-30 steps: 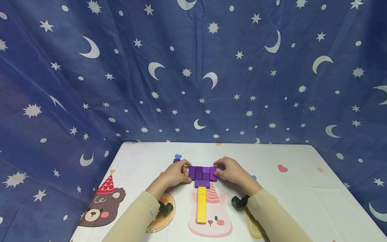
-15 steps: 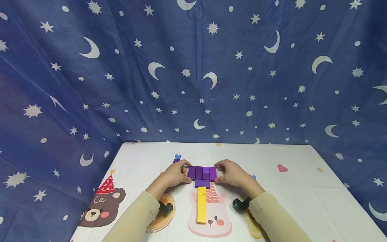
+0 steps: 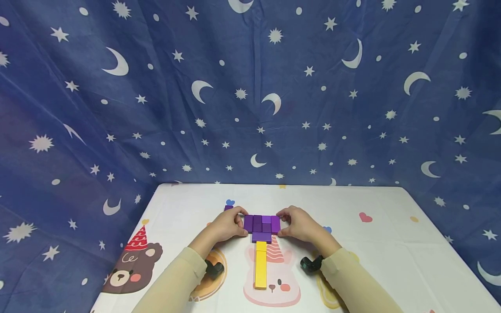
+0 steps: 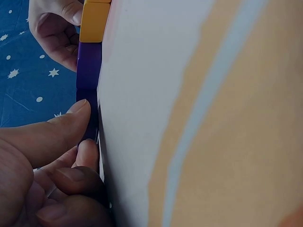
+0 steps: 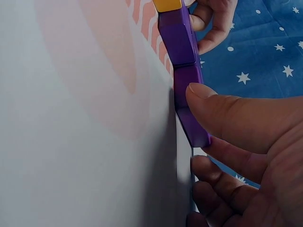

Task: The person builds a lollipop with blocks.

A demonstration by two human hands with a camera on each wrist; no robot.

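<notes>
Several purple blocks lie side by side in a flat row in the head view, over a wide purple block (image 3: 262, 238). Below that, a column of yellow blocks (image 3: 260, 269) runs toward the near edge. My left hand (image 3: 226, 226) holds the leftmost purple block (image 3: 248, 224) by its near and far corners, thumb nearest me. At the other end, my right hand (image 3: 300, 224) grips the rightmost purple block (image 3: 275, 224) the same way. The right wrist view shows that thumb (image 5: 201, 92) against the purple side. In the left wrist view the thumb (image 4: 78, 113) presses the block's near side.
A small purple block (image 3: 228, 208) sits apart behind my left hand. A black device (image 3: 214, 269) hangs under the left wrist, another black device (image 3: 312, 264) under the right. The white printed tabletop (image 3: 383, 252) ends at a blue star-patterned curtain (image 3: 250, 87).
My right hand has shifted slightly, its index finger moving off the top of the rightmost block to its far corner. My left hand and the other blocks have stayed put.
</notes>
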